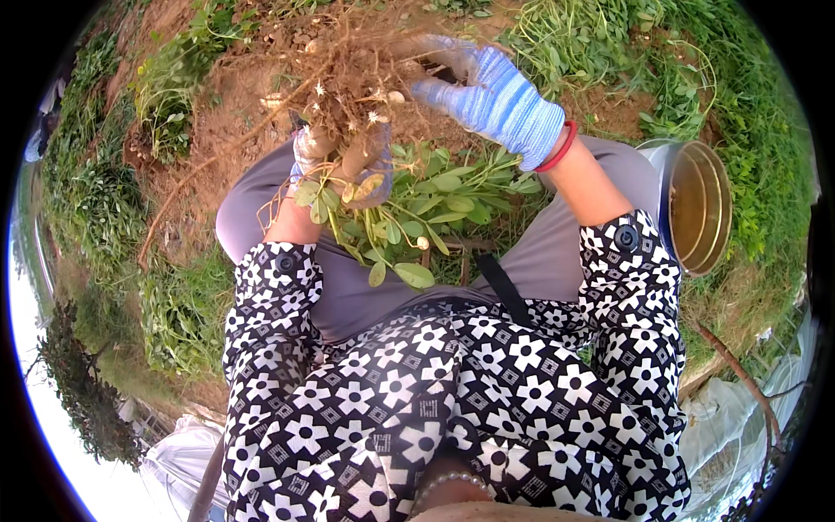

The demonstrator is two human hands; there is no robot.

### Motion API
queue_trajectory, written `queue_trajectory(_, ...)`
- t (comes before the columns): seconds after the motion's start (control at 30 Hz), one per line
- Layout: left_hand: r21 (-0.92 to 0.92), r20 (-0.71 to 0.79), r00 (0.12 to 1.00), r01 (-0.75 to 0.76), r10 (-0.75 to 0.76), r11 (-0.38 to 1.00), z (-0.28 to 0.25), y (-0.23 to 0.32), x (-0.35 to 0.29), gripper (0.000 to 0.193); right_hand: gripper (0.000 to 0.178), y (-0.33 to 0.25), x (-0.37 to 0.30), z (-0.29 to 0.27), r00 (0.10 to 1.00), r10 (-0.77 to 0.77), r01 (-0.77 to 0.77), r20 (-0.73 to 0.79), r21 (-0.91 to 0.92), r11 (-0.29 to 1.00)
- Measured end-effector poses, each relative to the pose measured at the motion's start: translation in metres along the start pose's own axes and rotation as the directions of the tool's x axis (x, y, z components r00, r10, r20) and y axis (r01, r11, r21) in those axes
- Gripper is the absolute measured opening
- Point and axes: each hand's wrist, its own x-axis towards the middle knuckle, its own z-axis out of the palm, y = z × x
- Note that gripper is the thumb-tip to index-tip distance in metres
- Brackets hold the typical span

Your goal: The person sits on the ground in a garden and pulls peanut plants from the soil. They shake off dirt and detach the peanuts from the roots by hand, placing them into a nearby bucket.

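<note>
A pulled-up peanut plant (pixel 348 104) is held upside down over my lap, its tangled, soil-covered roots at the top and a few pale pods among them. My left hand (pixel 352 161), in a soiled blue-and-white knit glove, is closed round the stems just below the roots. Green leaves (pixel 444 196) hang down from that grip between my knees. From the right, my right hand (pixel 496 94), gloved alike, reaches into the roots with thumb and fingers curled. Roots and blur hide its fingertips, so what they pinch cannot be made out.
A metal bucket (pixel 700 209) stands beside my right knee. Uprooted leafy plants (pixel 578 56) lie on the reddish soil (pixel 222 113) ahead. Grass and greenery line both sides. A bare branch (pixel 735 365) and pale plastic sheeting (pixel 718 426) are at the lower right.
</note>
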Motion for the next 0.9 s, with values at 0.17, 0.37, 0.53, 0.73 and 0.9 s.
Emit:
queue_trajectory(0.17, -0.022, 0.119, 0.992, 0.039, -0.036, 0.999, 0.015, 0.001, 0.008, 0.017, 0.037, -0.003, 0.002, -0.010, 0.995, -0.091, 0.097, 0.033, -0.268, 0.959)
queue_trajectory(0.37, -0.047, 0.315, 0.944, 0.121, -0.101, 0.991, 0.038, -0.003, 0.018, 0.018, 0.028, -0.019, 0.018, -0.034, 0.944, 0.058, 0.171, 0.324, -0.633, 0.755)
queue_trajectory(0.53, -0.073, 0.425, 0.897, 0.171, -0.124, 0.983, 0.049, -0.003, 0.022, 0.022, 0.021, -0.004, 0.023, -0.057, 0.995, -0.040, 0.096, 0.088, -0.881, 0.464)
queue_trajectory(0.73, -0.072, 0.484, 0.862, 0.209, -0.149, 0.975, 0.060, -0.002, 0.028, 0.030, 0.019, 0.052, 0.017, -0.026, 0.926, 0.296, -0.374, 0.234, 0.456, 0.808)
queue_trajectory(0.9, -0.092, 0.417, 0.898, 0.195, -0.140, 0.977, 0.062, -0.002, 0.019, 0.035, 0.024, 0.049, 0.025, 0.007, 0.964, 0.003, -0.041, 0.265, 0.139, 0.989)
